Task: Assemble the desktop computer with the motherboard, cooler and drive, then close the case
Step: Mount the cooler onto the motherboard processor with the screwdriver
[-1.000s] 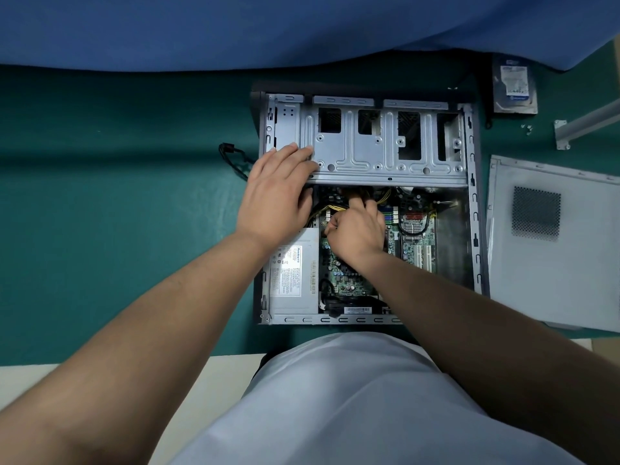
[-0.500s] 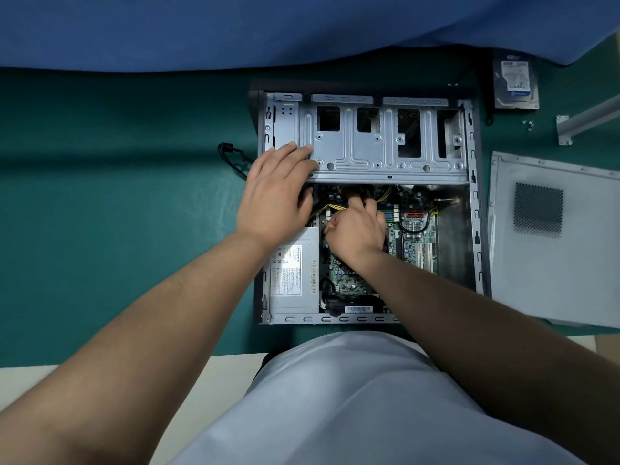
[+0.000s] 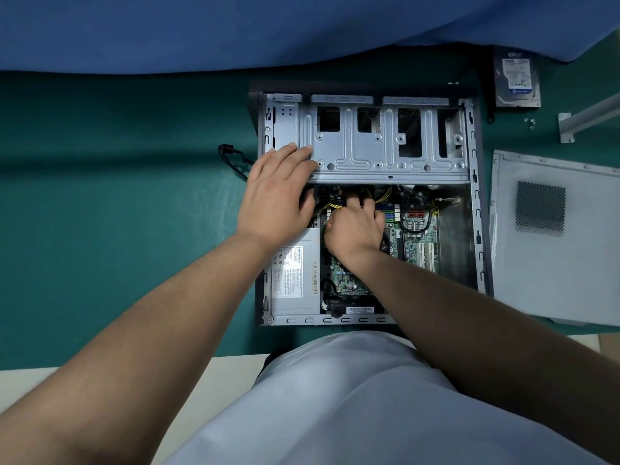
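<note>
Nearest the person, the motherboard (image 3: 349,280) already sits in the open case (image 3: 473,209) beside the power supply (image 3: 295,280), so mounting looks done and cabling seems underway. The right hand (image 3: 355,226) curls its fingers (image 3: 352,201) down among the yellow cables (image 3: 330,206); whether they pinch one cannot be told. The left hand (image 3: 275,196) rests flat, fingers straight, on the drive cage (image 3: 385,146). Farther off, the hard drive (image 3: 516,78) and side panel (image 3: 553,236) lie on the worktop (image 3: 117,196), uninstalled.

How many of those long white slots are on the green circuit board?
2. The white slots stand side by side on the right part of the circuit board, just right of the right hand. More may be hidden under the hands.
</note>
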A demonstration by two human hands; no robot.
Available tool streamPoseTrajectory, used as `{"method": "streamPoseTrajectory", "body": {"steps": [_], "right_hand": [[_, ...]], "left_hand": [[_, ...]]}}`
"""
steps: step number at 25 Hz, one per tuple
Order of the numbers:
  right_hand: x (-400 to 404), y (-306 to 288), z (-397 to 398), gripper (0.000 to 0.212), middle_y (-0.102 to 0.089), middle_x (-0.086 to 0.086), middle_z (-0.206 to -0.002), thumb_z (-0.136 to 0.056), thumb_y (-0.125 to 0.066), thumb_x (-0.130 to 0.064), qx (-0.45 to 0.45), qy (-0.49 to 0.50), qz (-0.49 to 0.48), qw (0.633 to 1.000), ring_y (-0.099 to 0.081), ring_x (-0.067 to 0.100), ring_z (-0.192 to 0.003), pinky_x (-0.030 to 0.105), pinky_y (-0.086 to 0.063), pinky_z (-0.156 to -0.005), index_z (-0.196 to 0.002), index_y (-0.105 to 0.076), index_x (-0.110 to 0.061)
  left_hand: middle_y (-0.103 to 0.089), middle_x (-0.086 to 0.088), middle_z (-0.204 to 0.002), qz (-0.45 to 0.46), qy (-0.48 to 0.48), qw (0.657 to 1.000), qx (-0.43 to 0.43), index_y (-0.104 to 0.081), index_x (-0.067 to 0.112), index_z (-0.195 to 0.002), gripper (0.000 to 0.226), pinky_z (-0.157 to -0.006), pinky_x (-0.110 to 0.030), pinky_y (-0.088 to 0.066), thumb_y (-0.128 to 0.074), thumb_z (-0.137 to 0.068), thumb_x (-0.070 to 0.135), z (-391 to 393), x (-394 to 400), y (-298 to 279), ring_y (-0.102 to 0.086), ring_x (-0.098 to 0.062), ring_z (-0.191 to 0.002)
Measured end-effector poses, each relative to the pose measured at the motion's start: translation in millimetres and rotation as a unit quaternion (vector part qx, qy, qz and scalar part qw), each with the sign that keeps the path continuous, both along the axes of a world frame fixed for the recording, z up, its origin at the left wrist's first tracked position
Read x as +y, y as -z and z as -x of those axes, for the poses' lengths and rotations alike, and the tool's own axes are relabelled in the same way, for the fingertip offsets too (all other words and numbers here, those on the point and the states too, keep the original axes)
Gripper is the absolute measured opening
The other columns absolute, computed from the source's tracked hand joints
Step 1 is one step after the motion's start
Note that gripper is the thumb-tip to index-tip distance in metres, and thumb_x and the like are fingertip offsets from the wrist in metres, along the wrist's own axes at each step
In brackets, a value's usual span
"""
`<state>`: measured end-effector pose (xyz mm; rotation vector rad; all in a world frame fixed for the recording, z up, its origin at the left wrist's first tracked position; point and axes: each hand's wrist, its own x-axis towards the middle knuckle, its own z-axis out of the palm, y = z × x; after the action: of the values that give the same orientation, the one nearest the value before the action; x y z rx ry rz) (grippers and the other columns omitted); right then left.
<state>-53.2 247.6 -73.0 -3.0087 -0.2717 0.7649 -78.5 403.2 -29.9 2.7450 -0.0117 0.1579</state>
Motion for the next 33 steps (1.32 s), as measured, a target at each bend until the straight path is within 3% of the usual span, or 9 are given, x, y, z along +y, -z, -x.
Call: {"method": "streamPoseTrajectory", "body": {"steps": [5,14,17,20,23,28,33], "right_hand": [[-2.3,-0.7,-3.9,0.021,-0.052,-0.001,-0.132,-0.086,-0.063,-0.035,0.026,0.002,-0.001,1.000,-0.037,0.027,-0.128,0.047,-0.028,-0.110,-0.101,-0.076,-0.029],[3.0,3.2,-0.7,0.024,-0.053,-0.001,-0.127,-0.089,-0.058,-0.026,-0.003,-0.012,0.028,1.000,-0.039,0.028,-0.127,0.048,-0.027,-0.109,-0.105,-0.074,-0.033],[-6.3,0.5,0.2,0.023,-0.050,0.000,-0.132,-0.090,-0.062,-0.035,0.008,-0.039,-0.013,0.999,-0.037,0.028,-0.131,0.050,-0.021,-0.114,-0.111,-0.072,-0.037],[-30.4,-10.2,3.5,0.037,-0.042,0.002,-0.148,-0.092,-0.063,-0.046,0.004,-0.056,-0.121,0.991,-0.032,0.026,-0.142,0.050,-0.013,-0.120,-0.129,-0.064,-0.041],[-67.6,-26.2,9.3,0.056,-0.030,-0.003,-0.162,-0.093,-0.065,-0.045,-0.012,-0.085,-0.183,0.979,-0.025,0.022,-0.150,0.046,-0.014,-0.123,-0.145,-0.050,-0.034],[-93.6,-35.0,12.1,0.101,-0.021,-0.007,-0.168,-0.084,-0.073,-0.059,0.052,-0.184,-0.061,0.980,-0.018,0.018,-0.155,0.040,-0.012,-0.125,-0.162,-0.019,-0.025],[-91.3,-32.2,7.7,0.105,-0.016,0.000,-0.170,-0.087,-0.069,-0.060,0.073,-0.220,-0.028,0.972,-0.019,0.020,-0.155,0.037,-0.016,-0.125,-0.164,-0.009,-0.021]], "left_hand": [[-0.052,0.001,-0.151,-0.004,0.000,1.000,-0.002,-0.062,0.018,-0.132,0.041,-0.124,-0.038,-0.014,-0.057,-0.092,0.027,0.1,-0.6,-0.5,-0.036,-0.020,-0.146],[-0.051,0.002,-0.152,-0.011,0.001,1.000,-0.002,-0.061,0.020,-0.131,0.041,-0.124,-0.037,-0.013,-0.056,-0.091,0.028,-0.5,-0.6,0.5,-0.036,-0.020,-0.146],[-0.051,0.002,-0.151,-0.013,0.002,1.000,-0.001,-0.061,0.021,-0.131,0.041,-0.124,-0.037,-0.013,-0.056,-0.091,0.028,0.0,-0.8,0.2,-0.035,-0.020,-0.146],[-0.051,0.003,-0.151,-0.015,0.004,1.000,-0.003,-0.061,0.021,-0.130,0.040,-0.124,-0.038,-0.014,-0.055,-0.091,0.028,-0.1,-0.7,1.0,-0.035,-0.020,-0.146],[-0.051,0.003,-0.151,-0.012,0.002,1.000,0.001,-0.060,0.022,-0.131,0.040,-0.124,-0.039,-0.015,-0.054,-0.092,0.030,0.4,-0.5,1.8,-0.035,-0.020,-0.146],[-0.051,0.003,-0.151,-0.018,0.006,1.000,-0.005,-0.059,0.022,-0.131,0.042,-0.124,-0.039,-0.015,-0.053,-0.090,0.032,1.0,-0.7,2.6,-0.035,-0.020,-0.146],[-0.050,0.004,-0.151,-0.022,0.006,1.000,-0.005,-0.058,0.024,-0.131,0.044,-0.124,-0.038,-0.013,-0.049,-0.090,0.034,0.7,-0.8,4.6,-0.034,-0.019,-0.147]]}}
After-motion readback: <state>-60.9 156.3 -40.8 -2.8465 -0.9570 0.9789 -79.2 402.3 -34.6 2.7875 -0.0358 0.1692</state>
